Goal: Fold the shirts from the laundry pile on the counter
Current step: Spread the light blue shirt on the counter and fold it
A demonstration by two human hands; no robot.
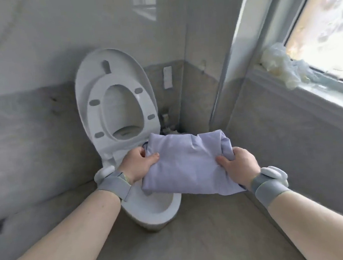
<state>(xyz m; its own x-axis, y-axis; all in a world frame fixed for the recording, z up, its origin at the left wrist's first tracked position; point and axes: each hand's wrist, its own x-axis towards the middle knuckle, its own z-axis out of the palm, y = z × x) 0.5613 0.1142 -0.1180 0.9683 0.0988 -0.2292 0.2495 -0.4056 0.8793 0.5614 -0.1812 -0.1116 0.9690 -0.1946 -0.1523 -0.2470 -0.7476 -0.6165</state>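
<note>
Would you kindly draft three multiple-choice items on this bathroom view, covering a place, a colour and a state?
1. Where is the folded shirt?
A. held in the air in front of the toilet
B. lying on the windowsill
C. spread on the floor

2. What colour is it?
A. red
B. pale lavender
C. black

3. How is the toilet's lid?
A. shut
B. missing
C. raised

Answers:
1 A: the left hand and right hand grip its two ends.
2 B: the cloth is light purple.
3 C: lid and seat stand upright.
</note>
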